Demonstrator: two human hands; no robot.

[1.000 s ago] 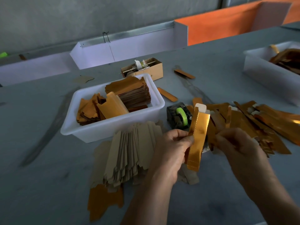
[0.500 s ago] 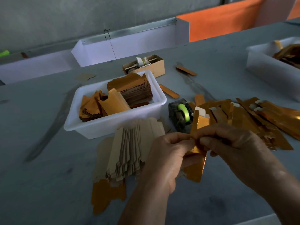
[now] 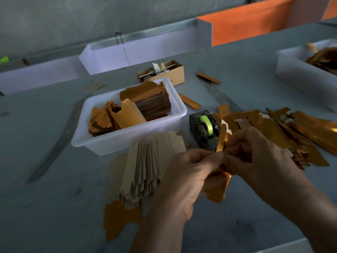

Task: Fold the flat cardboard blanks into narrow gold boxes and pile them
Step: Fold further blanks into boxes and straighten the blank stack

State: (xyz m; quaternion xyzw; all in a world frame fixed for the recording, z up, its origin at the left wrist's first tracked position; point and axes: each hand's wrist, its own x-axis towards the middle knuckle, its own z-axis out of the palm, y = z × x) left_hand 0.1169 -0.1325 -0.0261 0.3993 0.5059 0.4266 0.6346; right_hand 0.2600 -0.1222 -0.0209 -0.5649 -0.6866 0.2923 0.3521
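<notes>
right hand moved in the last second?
Yes. The right hand moved left, from over the pile toward the tape dispenser, onto the box beside the left hand.

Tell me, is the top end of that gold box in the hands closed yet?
Not closed. The gold box still has its white end flap sticking up untucked, while the left hand and right hand pinch its middle.
</notes>
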